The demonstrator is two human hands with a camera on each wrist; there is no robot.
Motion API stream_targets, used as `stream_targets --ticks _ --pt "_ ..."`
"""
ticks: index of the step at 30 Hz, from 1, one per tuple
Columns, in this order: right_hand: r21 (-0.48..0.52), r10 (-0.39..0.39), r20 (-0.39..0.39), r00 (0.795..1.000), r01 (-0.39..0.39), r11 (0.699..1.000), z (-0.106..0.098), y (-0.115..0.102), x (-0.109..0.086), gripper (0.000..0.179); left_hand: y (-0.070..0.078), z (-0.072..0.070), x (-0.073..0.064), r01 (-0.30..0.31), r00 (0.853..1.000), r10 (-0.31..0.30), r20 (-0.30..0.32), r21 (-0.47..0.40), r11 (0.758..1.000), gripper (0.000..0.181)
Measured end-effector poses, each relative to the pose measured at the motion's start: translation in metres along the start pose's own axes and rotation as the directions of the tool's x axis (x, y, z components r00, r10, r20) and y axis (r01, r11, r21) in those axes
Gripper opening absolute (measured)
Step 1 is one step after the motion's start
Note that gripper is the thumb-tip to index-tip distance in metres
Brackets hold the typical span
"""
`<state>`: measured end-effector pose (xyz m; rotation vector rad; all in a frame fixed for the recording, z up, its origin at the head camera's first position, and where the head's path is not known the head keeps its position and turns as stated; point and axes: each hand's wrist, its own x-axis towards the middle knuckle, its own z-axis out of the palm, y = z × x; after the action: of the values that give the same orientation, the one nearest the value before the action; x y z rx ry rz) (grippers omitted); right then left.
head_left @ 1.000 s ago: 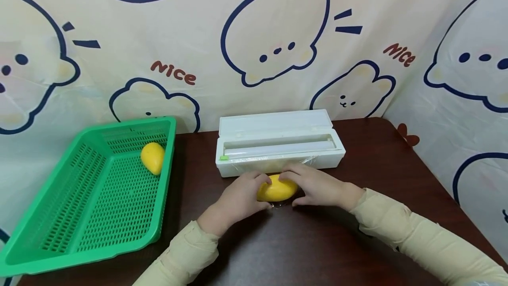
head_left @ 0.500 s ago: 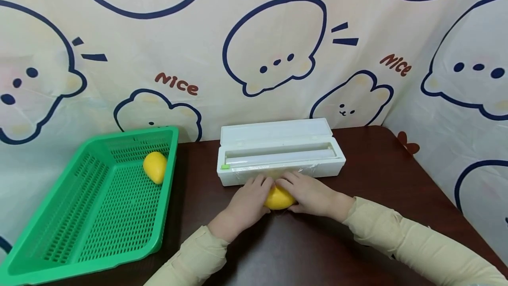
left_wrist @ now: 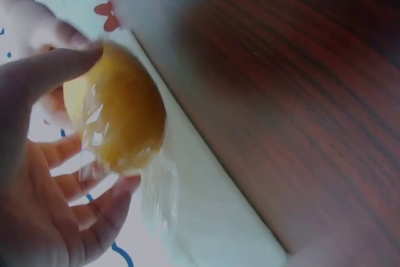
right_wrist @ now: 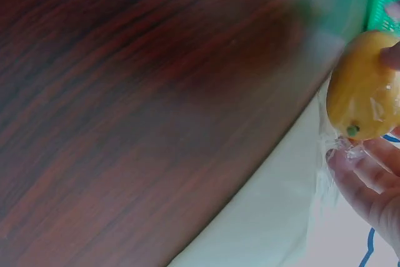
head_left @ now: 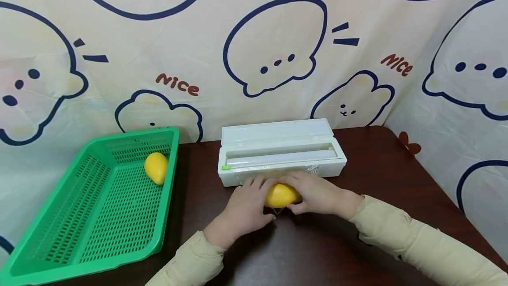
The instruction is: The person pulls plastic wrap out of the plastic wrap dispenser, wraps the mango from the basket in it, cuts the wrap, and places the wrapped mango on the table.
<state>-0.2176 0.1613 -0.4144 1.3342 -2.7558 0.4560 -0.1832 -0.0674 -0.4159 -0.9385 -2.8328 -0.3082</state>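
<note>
The left hand (head_left: 247, 206) at eight o'clock and right hand (head_left: 317, 193) at three grip the fruit (head_left: 282, 195) between them, film (left_wrist: 164, 192) clinging to it. Wrapping seems in hand; next probably calls for tucking loose film under. Just beyond, at twelve, the open box (head_left: 331, 170) cramps the fingers. Farther, at nine, the basket (head_left: 103, 263) has another fruit (head_left: 156, 168) at its two o'clock.

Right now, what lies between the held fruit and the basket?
The head view shows the left hand at the fruit, then bare table up to the basket.
</note>
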Motion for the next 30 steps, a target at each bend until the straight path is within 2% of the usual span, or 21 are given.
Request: stream_targets --ticks 2,4,8,13,18,25,28,30 --pt "0.034 0.027 0.004 1.000 -0.027 0.999 -0.002 -0.001 0.000 0.062 0.002 0.001 0.000 -0.003 1.000 0.004 -0.028 0.046 0.999 0.084" --pt "0.061 0.044 0.007 0.999 -0.045 0.997 -0.004 -0.002 -0.001 0.061 0.002 0.002 0.000 -0.017 0.997 0.022 -0.079 0.066 0.998 0.080" --pt "0.084 0.034 0.003 0.999 -0.034 0.996 -0.006 -0.001 -0.001 0.060 -0.001 0.002 -0.001 -0.030 0.991 0.034 -0.132 0.034 0.999 0.064" --pt "0.078 0.021 0.003 1.000 -0.021 0.997 -0.008 0.002 -0.002 0.061 -0.006 -0.002 0.000 -0.020 0.997 0.015 -0.081 -0.063 0.998 0.058" --pt "0.068 0.017 0.032 0.999 -0.019 0.998 -0.012 0.006 -0.004 0.057 -0.008 -0.004 0.001 0.005 1.000 -0.008 -0.020 -0.108 0.994 0.055" --pt "0.047 0.005 0.039 0.999 -0.007 0.999 -0.016 0.008 -0.006 0.050 -0.009 -0.006 0.003 0.022 1.000 -0.023 -0.004 -0.144 0.989 0.054" --pt "0.013 0.006 -0.024 1.000 -0.005 1.000 -0.021 0.007 -0.009 0.052 -0.009 -0.008 0.003 0.026 1.000 -0.027 -0.001 -0.153 0.988 0.054" --pt "-0.031 -0.041 -0.111 0.993 0.038 0.999 -0.024 0.006 -0.011 0.052 -0.009 -0.010 0.004 0.028 1.000 -0.028 0.002 -0.156 0.987 0.054"
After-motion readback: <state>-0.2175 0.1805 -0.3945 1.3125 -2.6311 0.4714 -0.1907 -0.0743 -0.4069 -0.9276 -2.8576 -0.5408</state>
